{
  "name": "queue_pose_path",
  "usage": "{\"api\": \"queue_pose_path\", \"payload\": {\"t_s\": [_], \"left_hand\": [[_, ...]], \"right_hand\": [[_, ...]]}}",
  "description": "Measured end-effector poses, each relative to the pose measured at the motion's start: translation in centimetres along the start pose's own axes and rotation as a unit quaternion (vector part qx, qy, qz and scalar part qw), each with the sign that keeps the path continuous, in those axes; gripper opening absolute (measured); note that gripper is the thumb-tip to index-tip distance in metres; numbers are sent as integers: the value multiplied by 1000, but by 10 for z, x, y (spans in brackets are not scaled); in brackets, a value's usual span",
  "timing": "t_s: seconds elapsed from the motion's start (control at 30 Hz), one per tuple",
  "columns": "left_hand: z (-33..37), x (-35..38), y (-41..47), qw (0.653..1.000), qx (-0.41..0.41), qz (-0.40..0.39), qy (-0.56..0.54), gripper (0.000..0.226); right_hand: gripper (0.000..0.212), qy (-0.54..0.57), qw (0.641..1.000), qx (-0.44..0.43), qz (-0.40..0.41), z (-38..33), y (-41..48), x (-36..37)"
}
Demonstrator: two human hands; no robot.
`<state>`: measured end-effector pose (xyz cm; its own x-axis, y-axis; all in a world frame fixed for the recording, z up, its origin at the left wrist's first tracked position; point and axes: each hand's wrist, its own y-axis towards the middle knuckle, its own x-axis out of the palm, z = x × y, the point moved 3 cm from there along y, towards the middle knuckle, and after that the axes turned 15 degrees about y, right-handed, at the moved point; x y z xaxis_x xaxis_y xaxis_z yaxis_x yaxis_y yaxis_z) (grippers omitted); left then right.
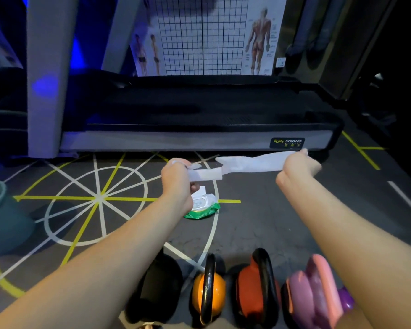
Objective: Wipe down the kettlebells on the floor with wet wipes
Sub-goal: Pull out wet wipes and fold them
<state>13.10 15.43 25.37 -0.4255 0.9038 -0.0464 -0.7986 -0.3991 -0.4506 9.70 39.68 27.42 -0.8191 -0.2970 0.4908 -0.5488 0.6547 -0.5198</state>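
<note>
A white wet wipe (244, 165) is stretched in the air between both hands. My left hand (177, 174) pinches its left end and my right hand (298, 164) pinches its right end. Below my left hand, a green and white wipes pack (203, 206) lies on the floor with its lid open. Along the bottom stand several kettlebells in a row: a black kettlebell (159, 288), an orange kettlebell (209, 290), a red kettlebell (254, 288) and a pink kettlebell (311, 295). A purple kettlebell (347, 300) is mostly hidden behind my right forearm.
A treadmill (199, 129) runs across the floor just beyond my hands. A teal bin (0, 210) stands at the left edge. The grey floor mat (100, 198) bears white and yellow lines. Anatomy posters (259, 36) hang on the back wall.
</note>
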Motion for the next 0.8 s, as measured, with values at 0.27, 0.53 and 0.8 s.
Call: {"api": "queue_pose_path", "payload": {"t_s": [0.27, 0.53, 0.8], "left_hand": [[-8, -2, 78, 990, -3, 139, 1, 25], [-47, 38, 140, 986, -6, -43, 158, 17], [-91, 49, 221, 937, -21, -111, 331, 15]], "right_hand": [[30, -42, 998, -41, 25, 13, 39, 2], [27, -238, 963, -50, -117, 58, 72, 6], [13, -376, 903, -28, -205, 120, 104, 31]]}}
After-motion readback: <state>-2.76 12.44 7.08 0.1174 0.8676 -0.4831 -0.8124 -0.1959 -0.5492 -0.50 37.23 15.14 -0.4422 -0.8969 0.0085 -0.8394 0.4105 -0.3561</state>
